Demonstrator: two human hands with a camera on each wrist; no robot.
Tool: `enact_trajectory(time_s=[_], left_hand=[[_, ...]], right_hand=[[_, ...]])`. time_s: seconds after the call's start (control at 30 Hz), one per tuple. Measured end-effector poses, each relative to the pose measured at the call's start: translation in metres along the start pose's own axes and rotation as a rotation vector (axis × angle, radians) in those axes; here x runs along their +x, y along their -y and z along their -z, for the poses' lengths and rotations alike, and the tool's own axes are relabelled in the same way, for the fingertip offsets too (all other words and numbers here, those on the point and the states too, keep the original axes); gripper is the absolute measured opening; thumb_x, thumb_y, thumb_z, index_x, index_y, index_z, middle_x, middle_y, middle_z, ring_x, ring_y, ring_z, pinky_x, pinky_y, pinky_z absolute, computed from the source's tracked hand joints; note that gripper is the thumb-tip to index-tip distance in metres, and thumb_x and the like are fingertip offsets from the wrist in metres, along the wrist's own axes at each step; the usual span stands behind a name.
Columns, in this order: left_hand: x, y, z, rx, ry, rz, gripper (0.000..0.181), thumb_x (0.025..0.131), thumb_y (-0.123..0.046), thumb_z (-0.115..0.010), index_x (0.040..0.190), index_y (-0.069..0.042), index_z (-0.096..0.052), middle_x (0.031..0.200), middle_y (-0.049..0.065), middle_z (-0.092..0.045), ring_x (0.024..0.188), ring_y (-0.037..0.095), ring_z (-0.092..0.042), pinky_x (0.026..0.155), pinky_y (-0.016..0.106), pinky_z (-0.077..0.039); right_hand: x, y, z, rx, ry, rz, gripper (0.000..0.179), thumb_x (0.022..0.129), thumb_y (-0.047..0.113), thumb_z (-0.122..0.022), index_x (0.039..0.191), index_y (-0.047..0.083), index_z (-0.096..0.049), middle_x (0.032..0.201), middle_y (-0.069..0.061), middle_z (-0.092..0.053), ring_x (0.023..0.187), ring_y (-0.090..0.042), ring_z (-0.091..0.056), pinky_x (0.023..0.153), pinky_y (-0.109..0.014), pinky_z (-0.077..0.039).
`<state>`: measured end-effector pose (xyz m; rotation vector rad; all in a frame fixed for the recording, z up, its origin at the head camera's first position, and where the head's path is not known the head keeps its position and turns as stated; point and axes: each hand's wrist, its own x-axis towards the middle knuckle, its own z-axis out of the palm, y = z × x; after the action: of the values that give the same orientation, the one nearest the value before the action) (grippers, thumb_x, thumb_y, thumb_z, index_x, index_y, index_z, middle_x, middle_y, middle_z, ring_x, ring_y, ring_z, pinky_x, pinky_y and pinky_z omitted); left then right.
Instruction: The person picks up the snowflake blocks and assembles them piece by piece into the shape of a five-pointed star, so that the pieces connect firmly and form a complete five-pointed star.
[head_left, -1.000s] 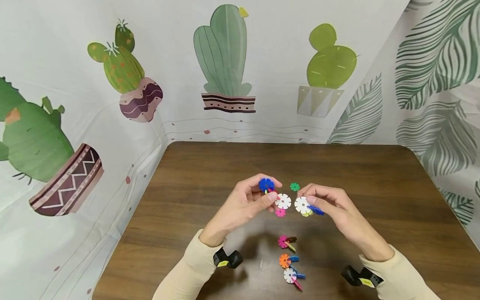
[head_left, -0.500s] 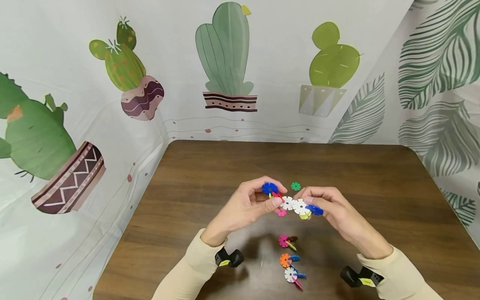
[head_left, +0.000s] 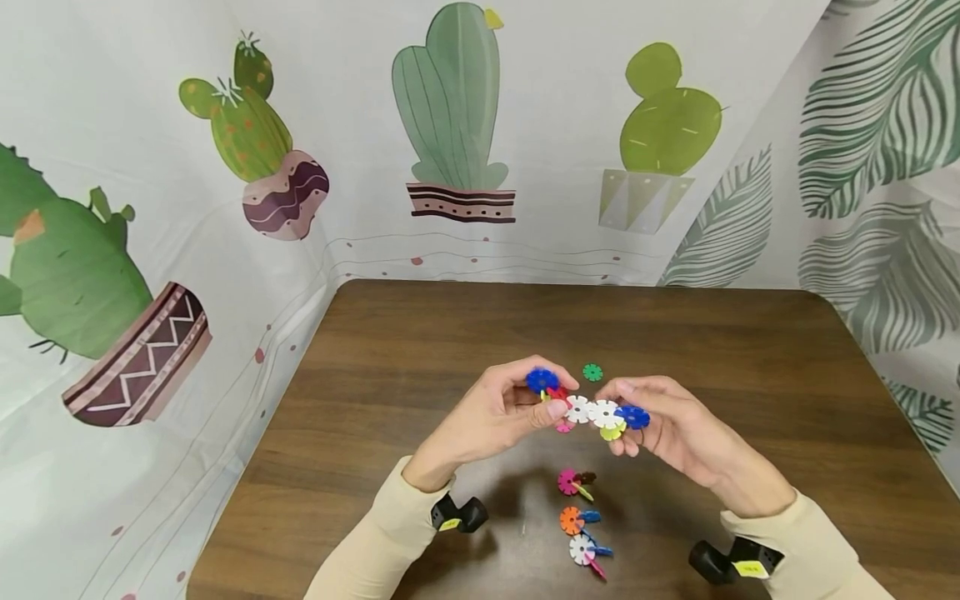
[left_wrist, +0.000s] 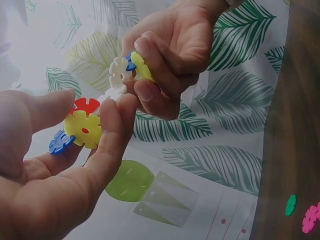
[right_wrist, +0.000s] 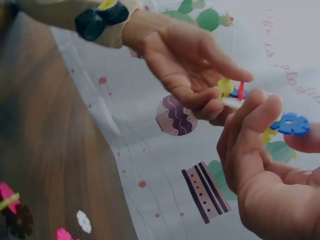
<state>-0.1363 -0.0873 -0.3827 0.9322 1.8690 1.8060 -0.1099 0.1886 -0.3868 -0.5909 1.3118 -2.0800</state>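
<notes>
My left hand [head_left: 498, 412] pinches a cluster of notched snowflake building discs between thumb and fingers: a blue disc [head_left: 542, 381], a red disc [left_wrist: 86, 106], a yellow disc [left_wrist: 80, 127] and a white disc [head_left: 577, 409]. That white disc meets a second white disc [head_left: 604, 414] edge to edge; whether their slots interlock cannot be told. My right hand [head_left: 690, 429] has its curled fingers round the second cluster, which also has a yellow-green disc [head_left: 612, 433] and a dark blue disc [right_wrist: 293, 124]. In the head view, the right thumb stands off the dark blue disc.
Lying on the wooden table [head_left: 360, 467] are a green disc [head_left: 592, 372] and a pink disc [head_left: 564, 427]. Nearer the front edge stand joined sets with pink [head_left: 567, 482], orange [head_left: 571, 521] and white discs [head_left: 581, 550]. A printed cloth [head_left: 555, 108] hangs behind the table.
The two white discs, apart a second ago, have come together. My left hand has shifted slightly right. The right thumb has lifted off the dark blue disc, which now shows more of its face.
</notes>
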Motion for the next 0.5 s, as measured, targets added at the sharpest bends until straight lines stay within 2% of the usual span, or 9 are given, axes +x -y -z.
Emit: enact_trajectory(time_s=[0.1,0.2,0.33,0.5], left_hand=[[0.0002,-0.0006,0.0003,0.015,-0.006,-0.001,0.031,0.105,-0.026,-0.072,0.129,-0.006,-0.068,0.111,0.023,-0.073,0.090,0.012,-0.078,0.082,0.029,-0.066],[0.0002,-0.0014,0.0011,0.052,-0.025,0.005,0.029,0.104,-0.024,-0.073,0.129,-0.008,-0.069,0.110,0.015,-0.073,0.088,0.010,-0.076,0.080,0.029,-0.065],[0.0001,-0.0024,0.0027,0.099,-0.048,0.017,0.025,0.103,-0.022,-0.074,0.127,-0.013,-0.071,0.108,0.010,-0.073,0.086,0.010,-0.073,0.080,0.033,-0.065],[-0.0002,-0.0030,0.0031,0.100,-0.047,0.048,0.026,0.102,-0.017,-0.075,0.127,-0.012,-0.070,0.108,0.011,-0.074,0.087,0.009,-0.073,0.083,0.028,-0.065]], right_hand=[[-0.0013,-0.0009,0.0022,0.065,0.057,0.026,0.047,0.115,0.008,-0.022,0.134,0.003,-0.065,0.115,-0.001,-0.074,0.094,-0.012,-0.077,0.087,-0.024,-0.064],[-0.0032,-0.0020,0.0039,0.061,0.084,0.053,0.045,0.112,0.003,-0.025,0.142,0.000,-0.058,0.125,-0.004,-0.071,0.104,-0.017,-0.076,0.098,-0.029,-0.062],[-0.0063,-0.0038,0.0048,-0.055,0.023,0.059,0.039,0.110,-0.003,-0.039,0.142,0.000,-0.061,0.126,-0.004,-0.070,0.107,-0.017,-0.074,0.102,-0.030,-0.059],[-0.0066,-0.0064,0.0038,-0.213,-0.116,0.055,0.033,0.108,-0.005,-0.051,0.136,0.000,-0.067,0.119,-0.002,-0.075,0.099,-0.012,-0.075,0.096,-0.027,-0.061]])
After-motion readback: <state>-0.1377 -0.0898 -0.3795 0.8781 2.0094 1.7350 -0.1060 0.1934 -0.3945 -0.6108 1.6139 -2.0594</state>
